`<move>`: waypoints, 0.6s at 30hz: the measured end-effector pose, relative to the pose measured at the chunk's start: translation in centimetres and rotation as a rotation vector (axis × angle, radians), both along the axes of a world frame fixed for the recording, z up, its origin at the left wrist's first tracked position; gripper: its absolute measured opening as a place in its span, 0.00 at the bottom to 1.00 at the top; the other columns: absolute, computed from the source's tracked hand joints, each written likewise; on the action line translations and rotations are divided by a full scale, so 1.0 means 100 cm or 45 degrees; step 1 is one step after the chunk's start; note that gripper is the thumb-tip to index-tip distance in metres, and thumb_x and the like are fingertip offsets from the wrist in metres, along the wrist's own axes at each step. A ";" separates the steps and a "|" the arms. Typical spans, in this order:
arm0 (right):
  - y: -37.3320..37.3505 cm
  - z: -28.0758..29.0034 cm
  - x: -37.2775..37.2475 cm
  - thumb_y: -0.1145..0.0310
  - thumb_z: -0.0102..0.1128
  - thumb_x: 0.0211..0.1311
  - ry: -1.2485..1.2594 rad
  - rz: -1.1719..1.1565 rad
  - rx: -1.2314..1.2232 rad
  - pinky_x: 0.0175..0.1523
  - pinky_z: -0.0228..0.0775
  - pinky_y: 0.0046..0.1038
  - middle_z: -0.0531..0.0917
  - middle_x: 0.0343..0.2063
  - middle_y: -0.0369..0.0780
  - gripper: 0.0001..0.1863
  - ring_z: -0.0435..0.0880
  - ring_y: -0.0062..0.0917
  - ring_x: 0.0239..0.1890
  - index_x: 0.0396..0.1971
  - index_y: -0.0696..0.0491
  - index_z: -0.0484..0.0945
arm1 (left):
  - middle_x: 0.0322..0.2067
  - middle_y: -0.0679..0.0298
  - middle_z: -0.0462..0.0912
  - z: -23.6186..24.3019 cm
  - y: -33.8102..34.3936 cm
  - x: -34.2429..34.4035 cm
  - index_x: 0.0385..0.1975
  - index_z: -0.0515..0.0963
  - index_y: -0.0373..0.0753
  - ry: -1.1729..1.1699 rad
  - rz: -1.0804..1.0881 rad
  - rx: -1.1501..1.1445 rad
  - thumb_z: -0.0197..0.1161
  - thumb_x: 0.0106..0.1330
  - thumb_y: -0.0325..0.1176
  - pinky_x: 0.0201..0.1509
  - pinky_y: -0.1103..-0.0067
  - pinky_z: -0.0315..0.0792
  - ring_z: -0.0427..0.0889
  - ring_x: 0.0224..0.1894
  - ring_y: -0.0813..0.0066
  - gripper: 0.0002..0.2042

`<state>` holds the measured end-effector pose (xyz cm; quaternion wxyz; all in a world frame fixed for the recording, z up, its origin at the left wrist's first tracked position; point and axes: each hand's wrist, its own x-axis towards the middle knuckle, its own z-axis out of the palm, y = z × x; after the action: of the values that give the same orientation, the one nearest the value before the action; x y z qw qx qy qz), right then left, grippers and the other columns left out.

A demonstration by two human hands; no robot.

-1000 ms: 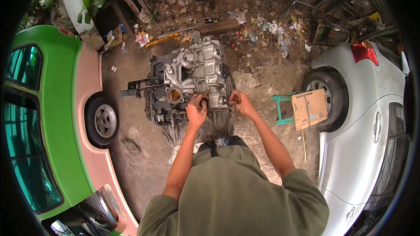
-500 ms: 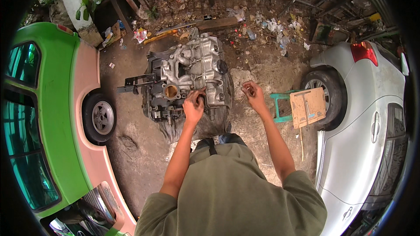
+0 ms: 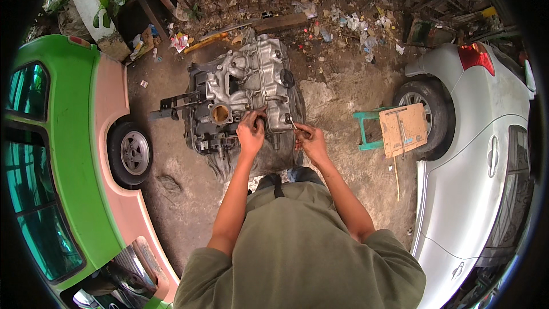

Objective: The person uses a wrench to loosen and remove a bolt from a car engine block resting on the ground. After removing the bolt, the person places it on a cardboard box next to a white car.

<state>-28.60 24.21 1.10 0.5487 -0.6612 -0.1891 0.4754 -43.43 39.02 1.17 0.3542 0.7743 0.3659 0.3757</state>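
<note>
1. The engine sits on the dirt floor between a green car at the left edge and a silver car at the right, and the person leans right over it.
2. Left hand rests on the near side of the casting, fingers curled tight on something there; what it grips I cannot tell.
3. Right hand is narrow, pinching a small metal tool just beside the engine's near right corner.
4. My read: that engine is heavy, rigid cast metal, likely oily. Take it by solid housings, never by thin brackets.
5. The tool's tip and the fastener are too small to make out; the engine's near face hides behind both hands.
6. A green stool carrying a cardboard piece stands near the silver car's wheel.
</note>
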 end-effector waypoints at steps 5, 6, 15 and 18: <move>0.004 0.013 -0.009 0.78 0.55 0.72 -0.083 -0.001 0.012 0.27 0.79 0.27 0.83 0.38 0.43 0.19 0.79 0.21 0.27 0.59 0.67 0.75 | 0.42 0.61 0.88 0.001 -0.001 0.000 0.38 0.82 0.38 -0.033 -0.013 -0.058 0.56 0.63 0.18 0.22 0.77 0.67 0.74 0.21 0.70 0.10; 0.005 0.016 -0.009 0.78 0.55 0.71 -0.098 0.018 -0.025 0.27 0.79 0.27 0.83 0.38 0.43 0.19 0.79 0.21 0.27 0.59 0.67 0.75 | 0.43 0.62 0.88 0.000 -0.001 -0.001 0.38 0.82 0.38 -0.015 -0.012 -0.054 0.56 0.63 0.18 0.22 0.77 0.67 0.73 0.21 0.70 0.10; 0.010 0.019 0.000 0.80 0.57 0.64 -0.198 0.142 -0.086 0.27 0.79 0.30 0.81 0.32 0.43 0.20 0.82 0.25 0.24 0.55 0.65 0.80 | 0.45 0.61 0.88 -0.003 0.000 -0.003 0.37 0.83 0.39 0.041 -0.011 -0.081 0.57 0.63 0.18 0.24 0.77 0.66 0.71 0.19 0.71 0.10; 0.008 0.013 0.003 0.82 0.56 0.62 -0.461 0.290 -0.100 0.30 0.77 0.31 0.81 0.33 0.44 0.21 0.83 0.26 0.26 0.56 0.63 0.80 | 0.43 0.61 0.88 -0.001 0.000 -0.003 0.38 0.83 0.39 0.034 -0.010 -0.092 0.57 0.62 0.17 0.24 0.76 0.67 0.71 0.19 0.71 0.11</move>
<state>-28.33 25.02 2.39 0.4224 -0.7310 -0.3394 0.4147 -43.70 39.02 1.02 0.3784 0.7673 0.3809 0.3506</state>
